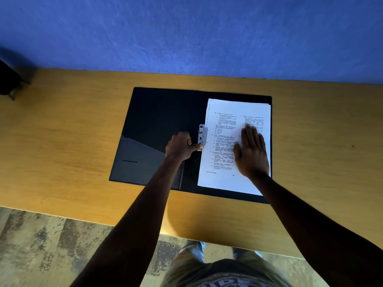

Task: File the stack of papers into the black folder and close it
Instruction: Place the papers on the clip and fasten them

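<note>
The black folder [161, 112] lies open on the wooden table. A stack of printed white papers [226, 125] rests on its right half, with the left edge tucked at the grey metal clip [202, 134] along the spine. My right hand [251, 152] lies flat on the papers with its fingers together, palm down. My left hand [181, 146] is curled on the folder's left half, and its thumb presses against the lower end of the clip. The folder's left inner cover has a pocket flap [141, 160].
The yellow-brown table [72, 141] stands against a blue wall [186, 34]. A dark object [9, 79] sits at the far left edge of the table. The table's front edge runs just above a patterned floor [51, 245].
</note>
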`<state>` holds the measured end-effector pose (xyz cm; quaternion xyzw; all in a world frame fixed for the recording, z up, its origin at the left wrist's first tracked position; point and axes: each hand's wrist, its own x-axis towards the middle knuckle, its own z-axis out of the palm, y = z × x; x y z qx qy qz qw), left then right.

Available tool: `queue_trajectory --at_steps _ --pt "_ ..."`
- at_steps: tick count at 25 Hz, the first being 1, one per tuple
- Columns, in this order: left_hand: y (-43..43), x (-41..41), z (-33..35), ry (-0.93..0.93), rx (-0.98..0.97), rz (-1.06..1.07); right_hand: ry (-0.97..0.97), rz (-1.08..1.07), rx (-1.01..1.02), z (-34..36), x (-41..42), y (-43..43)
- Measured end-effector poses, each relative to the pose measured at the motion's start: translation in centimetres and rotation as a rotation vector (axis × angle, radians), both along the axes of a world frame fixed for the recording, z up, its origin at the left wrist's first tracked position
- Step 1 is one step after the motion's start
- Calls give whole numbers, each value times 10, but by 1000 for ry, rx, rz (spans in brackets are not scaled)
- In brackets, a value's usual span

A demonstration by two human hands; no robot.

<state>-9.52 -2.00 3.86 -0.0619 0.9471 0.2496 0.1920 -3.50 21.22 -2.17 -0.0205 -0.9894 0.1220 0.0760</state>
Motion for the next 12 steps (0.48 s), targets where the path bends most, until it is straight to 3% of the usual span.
queue_trajectory --at_steps 4,6,9,12 --pt "-4 6 3 34 90 33 0 0 -19 2 0 -1" --pt "-17 9 9 146 62 60 -13 10 -28 4 0 0" --pt "-57 16 11 285 -201 141 -23 25 -52 6 -1 0" --pt "-105 28 9 122 -415 331 -25 17 -137 16 -5 3"
